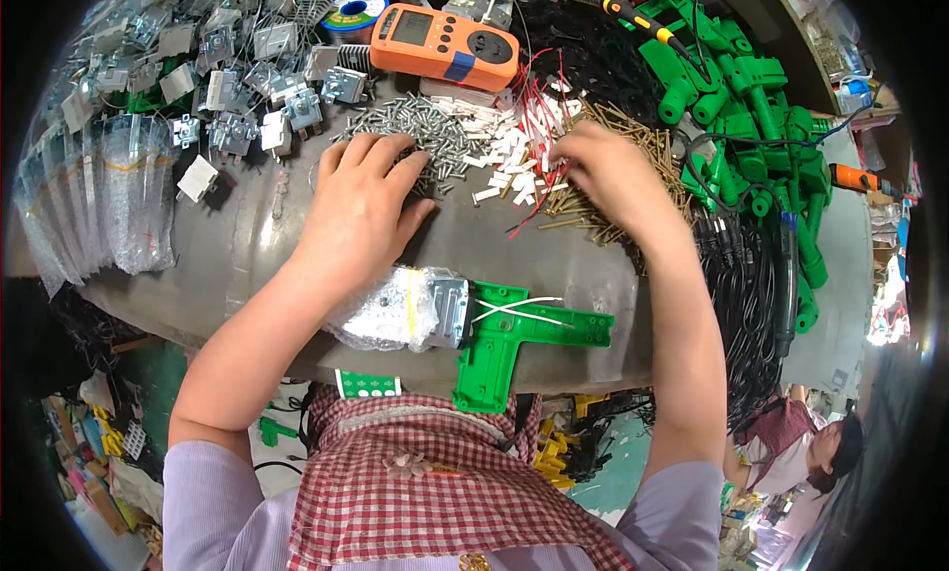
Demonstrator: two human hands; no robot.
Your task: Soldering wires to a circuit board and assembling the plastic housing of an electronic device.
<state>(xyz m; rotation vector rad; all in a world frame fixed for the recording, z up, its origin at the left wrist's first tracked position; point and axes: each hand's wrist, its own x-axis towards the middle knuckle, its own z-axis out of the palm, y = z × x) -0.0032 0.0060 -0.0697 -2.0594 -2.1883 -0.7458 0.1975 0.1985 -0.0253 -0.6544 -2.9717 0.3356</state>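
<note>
My left hand (pixel 368 200) rests at the near edge of a pile of silver screws (pixel 425 126), thumb apart and fingers spread and bent over the screws. On the right, my right hand (pixel 618 175) has its fingertips pinched together at small white pieces with red wires (pixel 539 126); what lies between them is hidden. Brass-coloured long screws (pixel 583 210) lie under and around that hand. Nearer to me, a green T-shaped plastic housing half (pixel 489 358) lies with its inside up. A metal-ended heating part wrapped in bubble wrap (pixel 381 309) sits against it, two white wires crossing the housing.
An orange multimeter (pixel 445 47) and a solder spool (pixel 354 13) stand behind the piles. Metal parts (pixel 232 126) and bubble-wrap sleeves (pixel 99 195) cover the left. Green housings (pixel 751 96), black cords (pixel 727 304) and a screwdriver (pixel 657 32) are at right. Another person (pixel 796 447) is at lower right.
</note>
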